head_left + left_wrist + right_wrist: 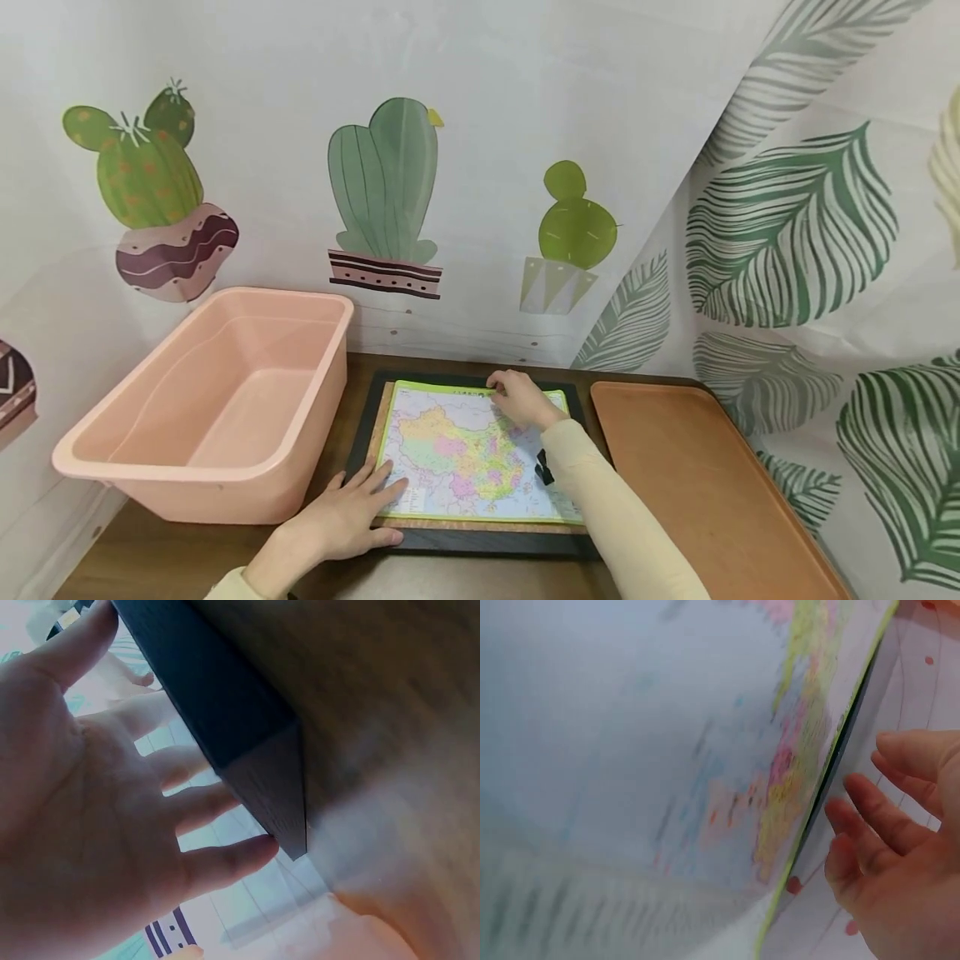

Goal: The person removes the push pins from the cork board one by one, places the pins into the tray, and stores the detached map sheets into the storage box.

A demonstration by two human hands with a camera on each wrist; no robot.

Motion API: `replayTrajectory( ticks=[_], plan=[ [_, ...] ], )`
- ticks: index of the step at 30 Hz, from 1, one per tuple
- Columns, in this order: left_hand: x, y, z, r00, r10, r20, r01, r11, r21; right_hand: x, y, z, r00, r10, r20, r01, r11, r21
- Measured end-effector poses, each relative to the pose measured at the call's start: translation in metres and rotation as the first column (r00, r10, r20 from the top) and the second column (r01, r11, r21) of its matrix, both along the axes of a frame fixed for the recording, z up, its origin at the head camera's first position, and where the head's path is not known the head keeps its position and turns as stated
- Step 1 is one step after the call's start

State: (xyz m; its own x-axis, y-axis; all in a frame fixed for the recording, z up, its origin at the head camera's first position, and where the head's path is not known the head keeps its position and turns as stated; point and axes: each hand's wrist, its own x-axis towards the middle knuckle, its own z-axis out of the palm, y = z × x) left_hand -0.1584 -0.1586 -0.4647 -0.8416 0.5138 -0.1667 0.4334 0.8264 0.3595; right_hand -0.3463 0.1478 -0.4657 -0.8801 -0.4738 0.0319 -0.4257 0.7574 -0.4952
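Observation:
A map of China (465, 450) with a light green border lies over a brown board (495, 526) inside a black frame (487, 543) on the table. My left hand (345, 512) rests with fingers spread over the frame's lower left corner, fingertips on the map. In the left wrist view, the fingers of that hand (120, 780) lie straight along the dark frame (217, 697). My right hand (519, 400) is at the map's top edge. In the right wrist view, this hand (900, 832) has loosely bent fingers beside the map's green edge (840, 746); nothing shows gripped.
A deep pink plastic tub (262, 474) stands left of the frame. To the right lies a flat orange-brown tray (697, 475). Behind the wooden table (206, 554) hangs a white cloth (480, 167) printed with cacti and leaves. A small black object (543, 468) shows beside the right sleeve.

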Motion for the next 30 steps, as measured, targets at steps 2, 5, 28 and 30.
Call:
replayTrajectory(
  ticks=[2,5,28,30],
  plan=[
    [0.0,-0.001,0.001,1.0,-0.004,-0.004,0.004,1.0,0.0,-0.004,-0.002,-0.001,0.999,-0.006,0.034,0.008,0.999,-0.05],
    [0.0,-0.002,0.001,1.0,-0.009,0.005,0.009,1.0,0.004,-0.008,-0.004,-0.002,0.995,-0.024,0.098,0.033,0.995,-0.094],
    [0.001,0.001,0.003,1.0,0.001,-0.009,-0.002,1.0,-0.016,-0.02,-0.018,-0.006,0.997,-0.035,0.073,0.04,0.997,-0.067],
    [0.002,0.001,0.004,1.0,0.001,-0.008,-0.001,1.0,-0.013,-0.02,-0.019,-0.006,0.997,-0.037,0.069,0.042,0.997,-0.067]
  ],
)
